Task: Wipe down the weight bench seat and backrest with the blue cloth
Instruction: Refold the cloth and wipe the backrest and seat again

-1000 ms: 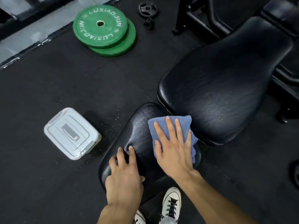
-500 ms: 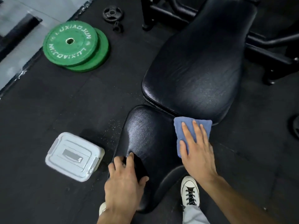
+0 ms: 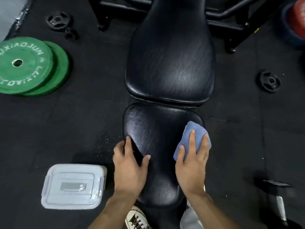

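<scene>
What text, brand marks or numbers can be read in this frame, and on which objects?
"LUXIAOJUN": raised white lettering, printed twice round the face of the top green weight plate, partly cut off at the frame edge.
Grey lidded box: centre label too blurred to read.
Small black plates: no legible marks.

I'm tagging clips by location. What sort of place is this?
Most likely a gym's free-weight area. A padded black weight bench stands on dark rubber flooring, with two stacked green bumper plates and small black weight plates lying on the floor around it.
</scene>
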Demonstrator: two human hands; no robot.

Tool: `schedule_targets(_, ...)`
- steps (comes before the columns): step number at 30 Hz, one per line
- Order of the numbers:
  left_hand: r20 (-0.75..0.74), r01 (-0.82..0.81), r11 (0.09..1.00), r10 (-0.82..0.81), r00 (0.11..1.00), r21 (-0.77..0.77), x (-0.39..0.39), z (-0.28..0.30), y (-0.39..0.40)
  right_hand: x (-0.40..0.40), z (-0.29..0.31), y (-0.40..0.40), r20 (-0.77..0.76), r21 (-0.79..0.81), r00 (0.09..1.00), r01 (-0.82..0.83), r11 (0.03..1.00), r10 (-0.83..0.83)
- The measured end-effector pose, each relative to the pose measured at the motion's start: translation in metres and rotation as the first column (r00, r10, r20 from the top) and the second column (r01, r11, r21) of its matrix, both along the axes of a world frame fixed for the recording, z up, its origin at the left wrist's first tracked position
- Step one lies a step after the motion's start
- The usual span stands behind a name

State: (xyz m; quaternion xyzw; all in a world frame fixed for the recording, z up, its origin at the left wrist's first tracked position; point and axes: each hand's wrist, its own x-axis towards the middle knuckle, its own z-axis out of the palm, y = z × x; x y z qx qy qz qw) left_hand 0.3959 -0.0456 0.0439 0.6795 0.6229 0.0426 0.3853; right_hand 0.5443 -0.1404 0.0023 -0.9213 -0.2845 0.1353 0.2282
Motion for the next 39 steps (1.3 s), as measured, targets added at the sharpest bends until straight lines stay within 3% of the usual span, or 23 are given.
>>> schedule_targets(4,-0.062,0.036,0.997,-0.033,0.998,0.061,0.001,-0.002,-0.008,-0.046,0.002,-0.021,0.005,-0.083,1.0,-0.003,0.997,0.003)
schedule_targets(11,-0.073,0.037,0.994,-0.03,0.997,0.104,-0.006,-0.01,-0.008,-0.078,0.006,-0.051,0.108,-0.226,0.947,-0.272,0.935,0.302)
schedule_targets(21,-0.054,0.042,0.996,-0.038,0.998,0.078,-0.009,-0.008,-0.002,-0.021,0.013,0.085,0.11,-0.325,0.892,-0.384,0.864,0.438)
schedule_targets(24,0.099,-0.051,0.998,0.046,0.994,0.044,-0.015,-0.011,0.002,-0.02,0.012,0.111,0.107,-0.334,0.885,-0.397,0.855,0.453)
schedule_targets(26,0.294,-0.272,0.961,0.276,0.915,-0.055,-0.023,-0.014,0.006,-0.029,0.01,0.108,0.15,-0.342,0.862,-0.415,0.843,0.485)
schedule_targets(27,0.354,-0.396,0.905,0.425,0.833,-0.155,-0.027,-0.014,0.009,-0.034,0.01,0.102,0.164,-0.346,0.836,-0.448,0.825,0.523)
schedule_targets(30,0.358,-0.583,0.661,0.748,0.558,-0.473,-0.034,-0.017,0.02,-0.051,0.011,0.073,0.17,-0.329,0.755,-0.562,0.759,0.633)
schedule_targets(32,0.319,-0.572,0.619,0.778,0.541,-0.539,-0.033,-0.018,0.022,-0.066,0.015,0.046,0.151,-0.347,0.707,-0.617,0.707,0.691)
schedule_targets(36,0.303,-0.571,0.617,0.777,0.552,-0.542,-0.031,-0.016,0.019,-0.096,0.022,-0.016,0.103,-0.412,0.605,-0.697,0.587,0.79)
schedule_targets(39,0.313,-0.55,0.626,0.768,0.559,-0.554,-0.033,-0.013,0.017,-0.094,0.025,-0.018,0.093,-0.398,0.569,-0.731,0.555,0.817)
